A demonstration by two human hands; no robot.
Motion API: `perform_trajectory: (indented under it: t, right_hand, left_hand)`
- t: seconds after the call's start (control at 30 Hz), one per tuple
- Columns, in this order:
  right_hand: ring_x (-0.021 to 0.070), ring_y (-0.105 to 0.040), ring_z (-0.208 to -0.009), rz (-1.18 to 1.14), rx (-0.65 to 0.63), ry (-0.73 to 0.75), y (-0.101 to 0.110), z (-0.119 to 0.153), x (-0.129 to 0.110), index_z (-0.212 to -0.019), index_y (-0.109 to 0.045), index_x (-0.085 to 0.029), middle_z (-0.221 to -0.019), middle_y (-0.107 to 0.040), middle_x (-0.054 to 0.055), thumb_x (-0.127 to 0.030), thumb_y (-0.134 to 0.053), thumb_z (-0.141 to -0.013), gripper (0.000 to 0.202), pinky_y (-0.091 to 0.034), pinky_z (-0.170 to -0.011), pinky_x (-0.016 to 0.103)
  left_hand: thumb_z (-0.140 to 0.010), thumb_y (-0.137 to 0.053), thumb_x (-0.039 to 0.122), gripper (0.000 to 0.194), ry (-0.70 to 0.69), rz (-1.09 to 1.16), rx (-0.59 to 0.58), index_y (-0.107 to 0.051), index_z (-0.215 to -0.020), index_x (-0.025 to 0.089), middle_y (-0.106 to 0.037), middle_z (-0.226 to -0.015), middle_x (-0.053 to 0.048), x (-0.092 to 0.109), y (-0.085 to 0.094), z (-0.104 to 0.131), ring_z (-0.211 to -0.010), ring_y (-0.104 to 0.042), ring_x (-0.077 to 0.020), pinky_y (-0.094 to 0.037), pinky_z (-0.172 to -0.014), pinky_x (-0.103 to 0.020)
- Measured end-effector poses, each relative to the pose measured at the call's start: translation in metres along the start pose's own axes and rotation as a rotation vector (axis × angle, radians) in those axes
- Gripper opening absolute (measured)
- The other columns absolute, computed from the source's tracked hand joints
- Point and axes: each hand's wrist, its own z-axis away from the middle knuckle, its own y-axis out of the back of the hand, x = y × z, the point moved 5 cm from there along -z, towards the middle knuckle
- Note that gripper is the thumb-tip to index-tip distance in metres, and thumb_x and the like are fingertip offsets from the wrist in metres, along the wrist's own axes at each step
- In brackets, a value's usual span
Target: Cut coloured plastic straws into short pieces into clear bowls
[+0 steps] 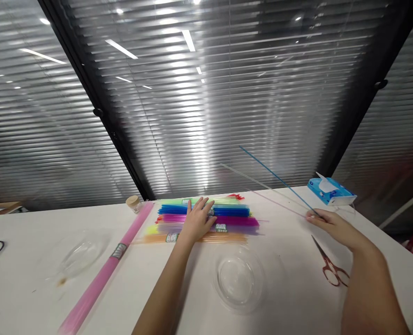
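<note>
Bundles of thin plastic straws (232,211) in green, blue, purple, lilac and orange lie side by side on the white table. My left hand (198,221) rests on top of them with its fingers spread. In my right hand (323,220), at the right, the fingers pinch several long thin straws (279,179), one blue, one whitish and one pinkish, which point up and to the left. Below that hand lie scissors (333,271) with copper-coloured handles. A clear round plastic dish (236,279) sits in front of the bundles.
A long pink bundle of straws (98,284) lies slantwise at left, near a small cork-topped jar (134,204). Farther left is a clear plastic piece (82,256). A blue tissue pack (332,190) stands at the back right. Glass with blinds (206,102) rises behind the table (283,307).
</note>
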Motion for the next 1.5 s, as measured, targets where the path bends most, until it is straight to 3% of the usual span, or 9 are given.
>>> perform_trajectory:
  t: [0.23, 0.33, 0.43, 0.53, 0.67, 0.8, 1.1, 1.33, 1.5]
  right_hand:
    - [0.0178, -0.053, -0.072, -0.222, -0.350, 0.155, -0.105, -0.018, -0.119, -0.085, -0.054, -0.018, -0.076, -0.057, 0.001, -0.047, -0.043, -0.089, 0.031, -0.043, -0.065, 0.028]
    - [0.0178, -0.053, -0.073, -0.189, -0.385, 0.205, -0.129, -0.005, -0.151, -0.082, -0.054, -0.019, -0.078, -0.059, 0.002, -0.041, -0.044, -0.091, 0.026, -0.041, -0.066, 0.029]
    - [0.0181, -0.053, -0.074, -0.166, -0.377, 0.234, -0.135, 0.010, -0.177, -0.081, -0.051, -0.020, -0.081, -0.060, 0.003, -0.039, -0.039, -0.094, 0.026, -0.040, -0.066, 0.029]
    - [0.0193, -0.054, -0.079, -0.149, -0.339, 0.275, -0.131, 0.019, -0.199, -0.087, -0.053, -0.021, -0.087, -0.059, 0.004, -0.040, -0.032, -0.097, 0.030, -0.042, -0.070, 0.031]
    - [0.0189, -0.056, -0.091, -0.143, -0.273, 0.332, -0.115, 0.024, -0.214, -0.128, -0.047, -0.027, -0.125, -0.048, 0.007, -0.043, -0.041, -0.094, 0.038, -0.047, -0.082, 0.035]
    - [0.0164, -0.058, -0.084, -0.200, -0.193, 0.280, -0.092, 0.036, -0.201, -0.137, -0.039, -0.031, -0.136, -0.039, 0.008, -0.048, -0.044, -0.092, 0.048, -0.051, -0.082, 0.035]
    - [0.0261, -0.044, -0.127, -0.027, -0.292, 0.222, -0.118, 0.087, -0.160, -0.137, -0.041, -0.029, -0.140, -0.042, 0.007, -0.051, -0.040, -0.093, 0.049, -0.045, -0.100, 0.040]
    - [0.0255, -0.043, -0.129, 0.020, -0.303, 0.271, -0.132, 0.095, -0.162, -0.137, -0.041, -0.027, -0.142, -0.041, 0.006, -0.044, -0.037, -0.094, 0.046, -0.043, -0.102, 0.041]
    - [0.0228, -0.052, -0.120, 0.107, -0.242, 0.288, -0.135, 0.095, -0.166, -0.130, -0.049, -0.024, -0.138, -0.044, 0.008, -0.016, -0.032, -0.089, 0.044, -0.049, -0.092, 0.035]
  left_hand:
    - [-0.067, -0.076, 0.051, 0.103, 0.003, 0.997, -0.010, -0.015, -0.147, 0.027, -0.035, -0.149, -0.016, 0.030, 0.013, 0.001, -0.138, -0.033, -0.0284, -0.033, -0.110, -0.043]
    - [-0.074, -0.069, 0.056, 0.080, 0.023, 1.338, 0.114, -0.030, -0.137, 0.026, -0.048, -0.139, -0.015, 0.045, 0.022, -0.001, -0.129, -0.046, -0.0259, -0.040, -0.104, -0.041]
    - [-0.084, -0.057, 0.057, 0.043, 0.144, 1.606, 0.306, -0.051, -0.107, 0.020, -0.065, -0.091, -0.003, 0.054, 0.036, 0.000, -0.093, -0.065, -0.0163, -0.049, -0.089, -0.034]
    - [-0.083, -0.060, 0.054, 0.039, 0.155, 1.741, 0.446, -0.046, -0.077, 0.019, -0.039, -0.052, 0.009, 0.061, 0.060, 0.005, -0.049, -0.049, -0.0057, -0.050, -0.062, -0.023]
    - [-0.081, -0.061, 0.057, 0.046, 0.161, 1.739, 0.658, -0.036, -0.070, 0.019, -0.024, -0.050, 0.011, 0.050, 0.101, 0.023, -0.037, -0.022, -0.0021, -0.023, -0.036, -0.013]
    - [-0.076, -0.071, 0.046, 0.047, 0.215, 1.506, 0.656, -0.034, -0.065, 0.019, -0.028, -0.051, 0.010, 0.025, 0.121, 0.051, -0.036, -0.023, -0.0011, -0.018, -0.035, -0.013]
    - [-0.079, -0.066, 0.042, 0.040, 0.361, 1.197, 0.575, -0.040, -0.062, 0.018, -0.035, -0.043, 0.010, -0.014, 0.072, 0.105, -0.034, -0.036, -0.0042, -0.027, -0.036, -0.016]
    - [-0.080, -0.065, 0.043, 0.036, 0.331, 1.098, 0.544, -0.043, -0.065, 0.019, -0.039, -0.040, 0.009, 0.004, 0.082, 0.105, -0.032, -0.036, -0.0046, -0.024, -0.037, -0.016]
    - [-0.081, -0.065, 0.042, 0.035, 0.287, 1.055, 0.550, -0.043, -0.067, 0.018, -0.039, -0.043, 0.009, 0.015, 0.087, 0.103, -0.034, -0.035, -0.0041, -0.024, -0.037, -0.016]
